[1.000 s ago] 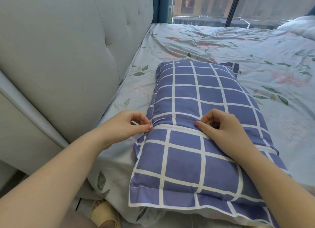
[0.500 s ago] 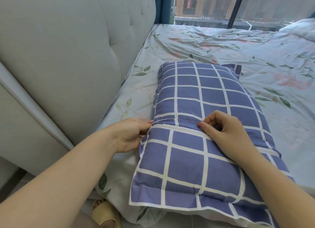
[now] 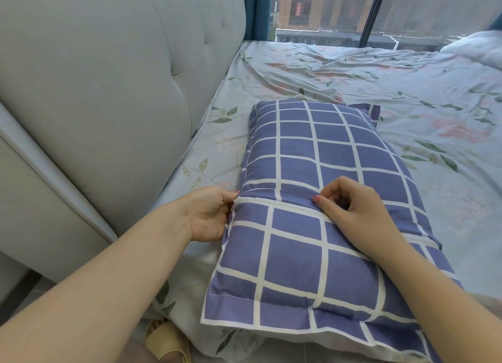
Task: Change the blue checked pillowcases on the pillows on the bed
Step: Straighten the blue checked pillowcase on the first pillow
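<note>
grey daylight is let in through a tall window (image 3: 326, 14) at the far side of the bed (image 3: 448, 172), and a brick building is seen beyond the glass. a flowered bed sheet (image 3: 353, 72) is spread, rumpled, over the mattress, and a padded grey headboard (image 3: 108, 91) is set along the left.

the blue checked pillowcase (image 3: 326, 150), filled out and closed, is laid lengthways on the sheet at the bed's near edge, just beside the headboard. a closing seam (image 3: 285, 206), edged in white, is run across the case about halfway along.

the left hand (image 3: 209, 216) is set at the seam's left end, where the cloth edge is pinched between the thumb and the curled fingertips. it is judged that the case is being anchored there so that the cloth is drawn taut. the right hand (image 3: 350, 207) is laid on the seam further along, its fingers (image 3: 334, 190) curled into the fabric and the thumb pressed on the white edge. this grip is judged to be meant for working the closure open, though whether a zip pull is held cannot be told. the case is not yet removed, and no fresh case is seen.

a yellow slipper (image 3: 165, 341) is seen below the bed's edge, and pale bedding (image 3: 475, 47) is heaped at the far right.

no brand or label is seen on the pillowcase or the sheet. a red sign (image 3: 298, 9) on the building outside bears marks too small to be read.
</note>
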Tool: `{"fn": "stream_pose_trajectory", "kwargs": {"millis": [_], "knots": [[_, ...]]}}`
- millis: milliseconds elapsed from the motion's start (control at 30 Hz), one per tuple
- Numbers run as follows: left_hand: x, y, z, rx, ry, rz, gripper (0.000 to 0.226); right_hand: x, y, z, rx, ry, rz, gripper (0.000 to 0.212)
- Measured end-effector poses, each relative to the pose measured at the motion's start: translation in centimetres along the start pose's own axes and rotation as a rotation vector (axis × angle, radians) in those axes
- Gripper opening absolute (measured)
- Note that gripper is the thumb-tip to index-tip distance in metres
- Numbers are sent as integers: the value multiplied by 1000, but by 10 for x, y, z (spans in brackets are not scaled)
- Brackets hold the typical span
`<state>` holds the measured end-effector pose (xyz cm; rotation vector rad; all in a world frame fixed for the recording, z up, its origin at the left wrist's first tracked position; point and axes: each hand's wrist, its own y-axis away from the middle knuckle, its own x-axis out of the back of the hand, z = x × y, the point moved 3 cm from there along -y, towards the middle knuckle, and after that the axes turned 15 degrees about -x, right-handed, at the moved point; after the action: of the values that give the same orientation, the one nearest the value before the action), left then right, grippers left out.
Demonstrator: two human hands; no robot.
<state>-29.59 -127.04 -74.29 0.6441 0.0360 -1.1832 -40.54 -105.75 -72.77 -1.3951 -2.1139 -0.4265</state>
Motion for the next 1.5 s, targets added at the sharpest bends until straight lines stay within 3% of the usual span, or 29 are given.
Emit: {"fn": "stream_pose_trajectory", "kwargs": {"millis": [167,367,500,733,933,1133,1367,1500], "knots": [[2,1,1,-29,-7,54,24,0,1,-1,-3,-1,-5,10],[0,10,0,44,-31,-29,42,1,3,0,11,-12,30,9],[-4,9,-7,38,24,47,30,1,3,1,26,8,63,9],[-11,8,-4,-68,32,77,25,10,1,0,69,40,204,20],[-24,8,2,-224,13,22,28,33,20,-35,266,-17,404,16],[-30,8,4,-305,-67,33,34,16,49,-85,414,-88,65,18],[-19,3,0,-398,-266,103,38,-19,41,-76,270,65,-192,29],[-11,2,-1,-433,-272,168,40,-30,37,-70,209,149,-224,25]]}}
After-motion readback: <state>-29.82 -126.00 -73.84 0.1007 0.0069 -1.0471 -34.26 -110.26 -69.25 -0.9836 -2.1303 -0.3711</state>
